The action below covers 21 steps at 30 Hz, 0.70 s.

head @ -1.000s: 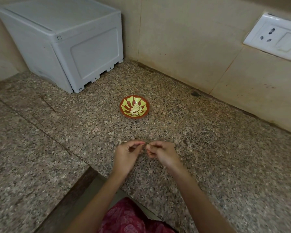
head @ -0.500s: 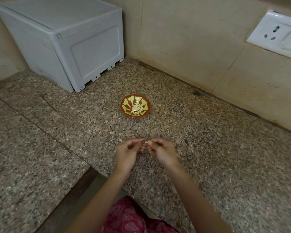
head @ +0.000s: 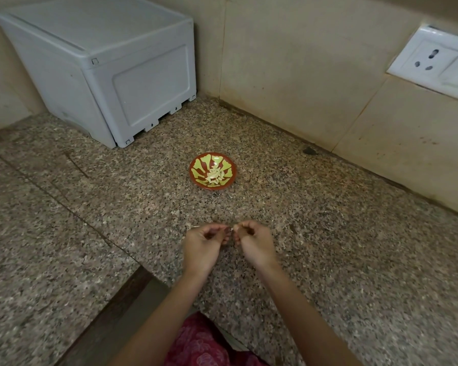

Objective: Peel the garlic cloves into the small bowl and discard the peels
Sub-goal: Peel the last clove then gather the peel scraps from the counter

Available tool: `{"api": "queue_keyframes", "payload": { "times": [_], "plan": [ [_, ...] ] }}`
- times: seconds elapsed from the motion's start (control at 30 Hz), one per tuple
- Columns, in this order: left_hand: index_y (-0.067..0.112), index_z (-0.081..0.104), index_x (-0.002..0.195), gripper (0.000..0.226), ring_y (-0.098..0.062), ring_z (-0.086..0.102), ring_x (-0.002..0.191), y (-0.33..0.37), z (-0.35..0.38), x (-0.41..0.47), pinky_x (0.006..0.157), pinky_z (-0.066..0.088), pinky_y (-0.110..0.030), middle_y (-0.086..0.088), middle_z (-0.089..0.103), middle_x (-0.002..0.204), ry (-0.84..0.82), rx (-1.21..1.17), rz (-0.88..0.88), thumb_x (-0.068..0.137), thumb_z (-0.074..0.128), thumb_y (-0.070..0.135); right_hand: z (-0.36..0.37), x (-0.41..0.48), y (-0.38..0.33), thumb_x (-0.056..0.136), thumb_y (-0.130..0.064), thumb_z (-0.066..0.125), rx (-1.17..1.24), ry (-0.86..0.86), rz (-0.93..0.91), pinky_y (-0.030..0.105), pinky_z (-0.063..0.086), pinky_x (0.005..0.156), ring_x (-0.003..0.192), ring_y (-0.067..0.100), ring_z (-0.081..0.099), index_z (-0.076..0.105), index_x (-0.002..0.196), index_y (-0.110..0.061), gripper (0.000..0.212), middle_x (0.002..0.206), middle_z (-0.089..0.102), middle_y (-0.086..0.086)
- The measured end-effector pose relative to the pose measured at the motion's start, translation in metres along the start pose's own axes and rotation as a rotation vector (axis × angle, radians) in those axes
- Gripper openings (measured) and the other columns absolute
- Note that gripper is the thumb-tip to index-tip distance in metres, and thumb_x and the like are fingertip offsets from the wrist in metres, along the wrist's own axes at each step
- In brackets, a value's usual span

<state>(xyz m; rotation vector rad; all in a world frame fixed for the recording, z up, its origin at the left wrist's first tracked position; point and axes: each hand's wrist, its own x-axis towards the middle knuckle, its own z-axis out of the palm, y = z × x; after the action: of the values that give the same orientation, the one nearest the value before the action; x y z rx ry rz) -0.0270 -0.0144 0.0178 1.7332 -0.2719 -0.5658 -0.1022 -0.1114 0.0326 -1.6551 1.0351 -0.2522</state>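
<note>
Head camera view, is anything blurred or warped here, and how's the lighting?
Head view: soft, even light, no glare or hard shadows; wide-angle distortion bends the tiled wall and socket plate; small bowl is sharp; left hand and right hand are slightly soft, so the pale bit they pinch is unidentifiable.

A speckled brown granite worktop (head: 354,260) fills most of the view, with a thin dark seam (head: 50,196) crossing its left part. A pale grey plastic box (head: 111,75) stands on it in the back left corner, close to the beige tiled wall (head: 288,62). A white socket and switch plate (head: 434,62) is fixed to the wall at the right. A small dark mark (head: 309,151) lies at the foot of the wall. Red patterned cloth (head: 204,342) shows at the bottom edge.
</note>
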Motion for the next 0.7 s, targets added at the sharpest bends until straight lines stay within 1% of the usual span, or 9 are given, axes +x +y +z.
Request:
{"api": "queue_keyframes", "payload": {
  "times": [0.07, 0.13, 0.23, 0.3, 0.37, 0.43, 0.5, 0.6, 0.7],
  "plan": [
    [0.023, 0.075, 0.084, 0.017, -0.009, 0.071, 0.075, 0.0, -0.001, 0.0, 0.073, 0.057, -0.024, 0.007, 0.075, 0.08, 0.023, -0.055, -0.036, 0.085, 0.07, 0.007, -0.001, 0.001, 0.0, 0.097, -0.013, 0.057, -0.032, -0.049, -0.049, 0.033, 0.053, 0.081, 0.082, 0.013, 0.063, 0.068, 0.093, -0.013, 0.012, 0.087, 0.069, 0.002],
    [0.024, 0.075, 0.084, 0.017, -0.007, 0.07, 0.074, 0.001, -0.002, 0.0, 0.07, 0.055, -0.018, 0.008, 0.075, 0.08, 0.035, -0.037, -0.033, 0.085, 0.07, 0.009, -0.003, 0.003, 0.002, 0.097, -0.012, 0.058, -0.041, -0.089, -0.065, 0.03, 0.052, 0.078, 0.08, 0.013, 0.062, 0.068, 0.092, -0.011, 0.011, 0.086, 0.068, 0.001],
    [0.03, 0.074, 0.081, 0.021, -0.006, 0.069, 0.07, 0.003, 0.0, -0.002, 0.067, 0.055, -0.02, 0.013, 0.073, 0.076, 0.001, 0.039, 0.018, 0.085, 0.07, 0.01, -0.004, 0.008, 0.007, 0.096, -0.014, 0.058, -0.095, -0.038, -0.044, 0.029, 0.048, 0.067, 0.073, 0.014, 0.059, 0.069, 0.092, -0.013, 0.011, 0.085, 0.069, 0.001],
    [0.03, 0.074, 0.081, 0.02, -0.006, 0.069, 0.07, 0.004, 0.002, -0.003, 0.068, 0.055, -0.021, 0.014, 0.073, 0.076, 0.008, 0.049, 0.02, 0.085, 0.071, 0.011, -0.004, 0.011, 0.007, 0.095, -0.015, 0.058, -0.143, -0.035, -0.046, 0.032, 0.05, 0.071, 0.078, 0.017, 0.063, 0.07, 0.092, -0.013, 0.012, 0.088, 0.07, 0.002],
    [0.026, 0.075, 0.083, 0.018, -0.008, 0.069, 0.07, 0.002, 0.003, -0.002, 0.066, 0.055, -0.02, 0.01, 0.074, 0.076, 0.01, 0.013, -0.002, 0.085, 0.07, 0.009, -0.007, 0.011, 0.005, 0.096, -0.016, 0.059, -0.182, -0.042, -0.07, 0.026, 0.047, 0.066, 0.075, 0.012, 0.061, 0.07, 0.089, -0.014, 0.013, 0.085, 0.07, 0.001],
    [0.016, 0.075, 0.088, 0.014, -0.015, 0.071, 0.072, 0.0, 0.003, -0.001, 0.064, 0.056, -0.02, 0.003, 0.075, 0.077, 0.002, -0.094, -0.062, 0.085, 0.069, 0.004, -0.012, 0.013, 0.007, 0.097, -0.015, 0.06, -0.267, -0.027, -0.135, 0.015, 0.041, 0.056, 0.062, 0.005, 0.055, 0.07, 0.087, -0.015, 0.014, 0.078, 0.068, -0.002],
    [0.007, 0.074, 0.093, 0.013, -0.02, 0.071, 0.074, -0.002, 0.001, 0.0, 0.066, 0.057, -0.022, -0.004, 0.075, 0.08, 0.003, -0.185, -0.121, 0.085, 0.067, 0.0, -0.015, 0.012, 0.01, 0.098, -0.015, 0.058, -0.374, -0.014, -0.205, 0.012, 0.038, 0.049, 0.052, 0.002, 0.051, 0.072, 0.09, -0.015, 0.016, 0.074, 0.068, -0.004],
    [0.006, 0.073, 0.094, 0.015, -0.02, 0.071, 0.078, -0.003, -0.001, 0.002, 0.072, 0.058, -0.023, -0.008, 0.075, 0.084, -0.012, -0.298, -0.186, 0.085, 0.066, -0.003, -0.018, 0.009, 0.009, 0.098, -0.019, 0.058, -0.507, -0.028, -0.265, 0.016, 0.043, 0.057, 0.059, 0.0, 0.056, 0.074, 0.097, -0.017, 0.016, 0.082, 0.071, -0.006],
    [0.006, 0.072, 0.093, 0.016, -0.02, 0.072, 0.08, 0.0, -0.001, 0.001, 0.073, 0.058, -0.023, -0.01, 0.075, 0.087, -0.031, -0.377, -0.217, 0.083, 0.066, -0.005, -0.021, 0.007, 0.006, 0.09, -0.021, 0.071, -0.519, 0.006, -0.274, 0.024, 0.054, 0.071, 0.065, -0.001, 0.06, 0.074, 0.091, -0.021, 0.003, 0.082, 0.071, -0.01]
  ]
}}
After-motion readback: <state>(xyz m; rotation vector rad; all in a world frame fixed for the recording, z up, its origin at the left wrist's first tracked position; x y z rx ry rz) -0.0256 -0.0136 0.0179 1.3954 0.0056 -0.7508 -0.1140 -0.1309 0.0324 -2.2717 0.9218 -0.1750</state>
